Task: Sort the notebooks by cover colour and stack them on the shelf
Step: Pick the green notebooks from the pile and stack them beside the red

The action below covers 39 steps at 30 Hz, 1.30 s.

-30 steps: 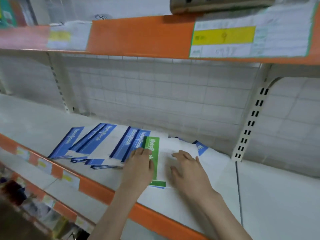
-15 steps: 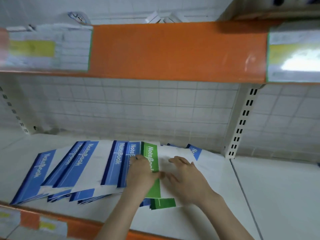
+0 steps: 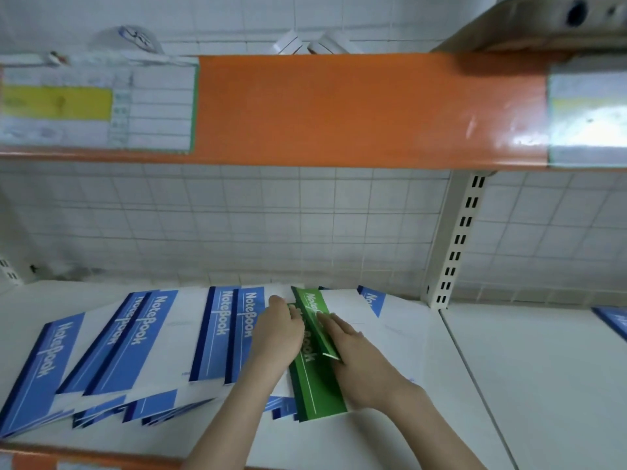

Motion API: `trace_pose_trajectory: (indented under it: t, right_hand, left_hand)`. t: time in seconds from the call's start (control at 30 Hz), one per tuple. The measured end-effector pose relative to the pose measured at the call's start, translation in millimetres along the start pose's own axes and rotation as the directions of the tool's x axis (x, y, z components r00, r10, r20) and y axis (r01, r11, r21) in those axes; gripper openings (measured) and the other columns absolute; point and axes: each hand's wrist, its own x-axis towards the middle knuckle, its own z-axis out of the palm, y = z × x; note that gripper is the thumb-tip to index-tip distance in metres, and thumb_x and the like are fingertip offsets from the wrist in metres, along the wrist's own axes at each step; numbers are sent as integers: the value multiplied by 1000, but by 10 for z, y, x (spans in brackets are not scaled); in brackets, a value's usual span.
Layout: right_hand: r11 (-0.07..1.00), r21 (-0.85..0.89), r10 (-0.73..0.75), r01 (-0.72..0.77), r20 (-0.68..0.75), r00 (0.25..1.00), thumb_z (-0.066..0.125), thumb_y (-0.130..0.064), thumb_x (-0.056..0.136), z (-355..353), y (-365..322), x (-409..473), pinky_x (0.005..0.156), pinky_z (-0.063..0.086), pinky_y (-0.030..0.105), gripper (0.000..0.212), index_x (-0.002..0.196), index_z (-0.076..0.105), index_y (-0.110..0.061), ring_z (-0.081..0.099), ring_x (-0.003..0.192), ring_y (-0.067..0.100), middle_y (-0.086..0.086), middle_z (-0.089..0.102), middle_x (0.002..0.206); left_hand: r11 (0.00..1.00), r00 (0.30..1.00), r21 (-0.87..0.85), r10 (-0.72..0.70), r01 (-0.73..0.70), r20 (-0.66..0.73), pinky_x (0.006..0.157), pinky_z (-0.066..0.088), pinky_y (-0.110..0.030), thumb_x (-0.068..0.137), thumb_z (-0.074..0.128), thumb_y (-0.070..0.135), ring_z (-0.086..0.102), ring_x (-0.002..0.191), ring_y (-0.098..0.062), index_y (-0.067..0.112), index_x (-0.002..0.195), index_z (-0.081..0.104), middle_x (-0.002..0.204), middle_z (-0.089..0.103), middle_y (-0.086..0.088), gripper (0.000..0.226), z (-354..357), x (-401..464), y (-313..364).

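Two green-spined notebooks lie one on the other in the middle of the white shelf (image 3: 390, 446). The top green notebook (image 3: 310, 308) is tilted up along its spine, above the lower green notebook (image 3: 317, 393). My left hand (image 3: 280, 334) has its fingertips curled at that raised spine edge. To the right of the spine, my right hand (image 3: 359, 361) lies on the top notebook's white cover with straight fingers. Several blue notebooks (image 3: 135, 340) are fanned out to the left. Another blue notebook (image 3: 371, 298) pokes out behind on the right.
An orange shelf edge (image 3: 339, 106) with paper labels hangs overhead. A slotted white upright (image 3: 454, 239) stands at the right, by the tiled back wall. Past it, on the neighbouring shelf board, lies the corner of a blue notebook (image 3: 614, 320).
The view has tilted down and come closer to the shelf. The top green notebook's spine has lifted off the lower one, and both hands have closed in on it.
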Motion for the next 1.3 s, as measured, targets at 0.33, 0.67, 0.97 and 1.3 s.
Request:
trace_pose_trajectory:
  t: [0.33, 0.67, 0.97, 1.3]
  right_hand:
    - [980, 198, 0, 12, -63, 998, 38, -18, 98, 7, 126, 2, 90, 20, -2, 53, 148, 26, -29, 36, 129, 5, -13, 34, 148]
    - [905, 426, -15, 22, -20, 1000, 38, -53, 94, -269, -59, -90, 81, 37, -1, 50, 142, 32, -41, 48, 105, -17, -30, 50, 123]
    - [942, 335, 6, -10, 13, 1000, 55, -56, 85, -112, -73, -34, 90, 46, 18, 44, 117, 57, -26, 54, 103, -2, -13, 56, 114]
    - [693, 697, 420, -184, -183, 889, 58, -22, 92, -254, 28, 94, 59, 28, 24, 29, 73, 38, -12, 32, 62, 14, 3, 33, 70]
  left_hand:
    - [996, 997, 82, -24, 18, 70, 58, 48, -29, 82, 69, 31, 58, 77, -15, 13, 98, 44, 83, 55, 3, 35, 102, 13, -82]
    - [549, 946, -771, -217, 323, 242, 60, 50, -31, 100, 41, 16, 62, 85, -23, 12, 120, 48, 99, 62, -11, 21, 23, 174, 133]
    - [824, 959, -528, -62, 206, 277, 67, 48, -29, 92, 56, 16, 60, 90, -17, 17, 107, 49, 104, 60, -7, 16, 110, 105, -58]
    - [638, 976, -754, 216, -157, -21, 88, 51, -37, 101, 40, 19, 64, 99, -19, 37, 103, 60, 103, 69, 4, 27, -221, -9, -66]
